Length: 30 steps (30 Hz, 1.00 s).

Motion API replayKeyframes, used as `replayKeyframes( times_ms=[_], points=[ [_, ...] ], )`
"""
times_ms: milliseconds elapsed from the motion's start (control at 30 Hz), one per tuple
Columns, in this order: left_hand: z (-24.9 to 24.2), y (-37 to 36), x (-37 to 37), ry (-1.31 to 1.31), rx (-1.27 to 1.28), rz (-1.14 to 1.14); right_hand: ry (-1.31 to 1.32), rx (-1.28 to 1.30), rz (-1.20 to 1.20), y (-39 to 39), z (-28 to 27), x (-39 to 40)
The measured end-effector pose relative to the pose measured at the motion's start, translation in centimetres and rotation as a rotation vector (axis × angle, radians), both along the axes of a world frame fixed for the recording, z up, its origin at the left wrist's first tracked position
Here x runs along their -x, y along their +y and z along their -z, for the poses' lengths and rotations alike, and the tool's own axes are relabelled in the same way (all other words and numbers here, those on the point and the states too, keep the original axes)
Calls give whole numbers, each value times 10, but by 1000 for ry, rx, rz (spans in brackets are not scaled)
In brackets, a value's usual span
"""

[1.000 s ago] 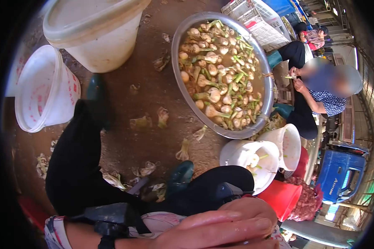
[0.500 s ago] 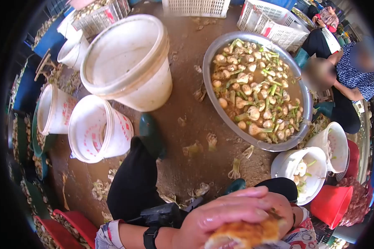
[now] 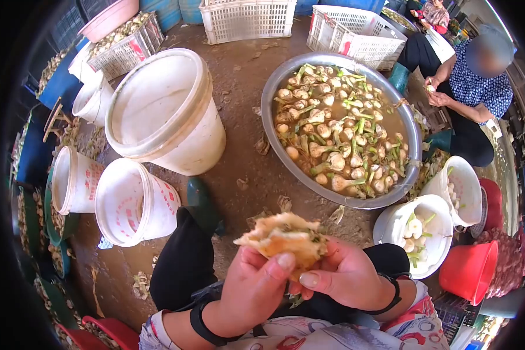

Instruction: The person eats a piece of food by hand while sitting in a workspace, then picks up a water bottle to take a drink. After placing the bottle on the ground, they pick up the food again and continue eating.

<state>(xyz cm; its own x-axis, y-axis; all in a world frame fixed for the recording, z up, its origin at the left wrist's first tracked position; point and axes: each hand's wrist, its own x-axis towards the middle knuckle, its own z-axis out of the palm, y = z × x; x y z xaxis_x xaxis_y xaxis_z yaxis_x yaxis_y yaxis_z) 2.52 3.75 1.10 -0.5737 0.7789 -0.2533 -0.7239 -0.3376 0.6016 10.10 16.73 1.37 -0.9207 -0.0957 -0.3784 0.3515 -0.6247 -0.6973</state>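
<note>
Both of my hands grip a piece of filled flatbread (image 3: 283,236) with torn, browned edges and some dark greenish filling at its right side. My left hand (image 3: 254,286) pinches it from the left, thumb on the near face. From the right, my right hand (image 3: 350,277) closes on its lower edge, thumb and fingers pressed together. The bread is held up above my lap. Beyond it, a wide metal basin (image 3: 268,111) holds brownish water and many garlic bulbs (image 3: 338,160) with cut green stems.
At left stand a lidded white bucket (image 3: 157,105) and open white buckets (image 3: 119,201). Right of my knee are a white bucket (image 3: 385,227) with peeled garlic and a red bucket (image 3: 469,271). White crates (image 3: 248,20) line the back. Another person (image 3: 478,81) sits at upper right.
The flatbread has moved up and away from close below the camera, into fuller view. My right hand, mostly hidden before, now shows gripping it. The camera view has shifted slightly.
</note>
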Motion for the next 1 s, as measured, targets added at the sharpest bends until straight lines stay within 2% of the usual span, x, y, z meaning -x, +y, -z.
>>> replayKeyframes(
  times_ms=[67, 133, 167, 233, 333, 400, 467, 533, 667, 800, 833, 867, 900, 933, 1000],
  points=[
    [-4, 1, 2, -7, 27, -12, 28, 16, -27, 2, 3, -1],
    [-1, -3, 6, -59, -101, 58, 113, 53, -54, 3, 3, -4],
    [2, -3, 6, -76, -86, 28, 112, 57, -48, 3, 3, -5],
    [-4, 1, 6, -82, -75, -7, 151, 185, 11, 3, 2, -7],
    [-1, -2, 12, -92, -86, -34, 224, 241, 81, -1, 1, -9],
    [5, -4, 16, -79, -224, 45, 227, 243, 88, 0, -1, -12],
    [1, 0, 18, -9, -157, -121, 240, 334, 104, 1, -4, -12],
    [-2, -3, 23, -56, -280, -133, 261, 284, 142, -1, -7, -17],
    [0, -7, 25, -130, -370, -94, 318, 251, 146, -1, -22, -24],
    [-1, -8, 31, -136, -387, -106, 358, 170, 197, -14, -62, -26],
    [-2, -9, 32, -146, -386, -109, 385, 212, 152, -15, -72, -27],
    [-4, -8, 31, -114, -368, -116, 534, 355, 119, -20, -77, -25],
    [-1, -9, 32, -153, -404, -93, 500, 414, 66, -24, -94, -31],
    [3, -10, 34, -192, -440, -70, 176, 408, 122, -40, -129, -50],
    [-3, -9, 30, -194, -365, -88, 328, 416, 43, -46, -145, -50]
  ],
)
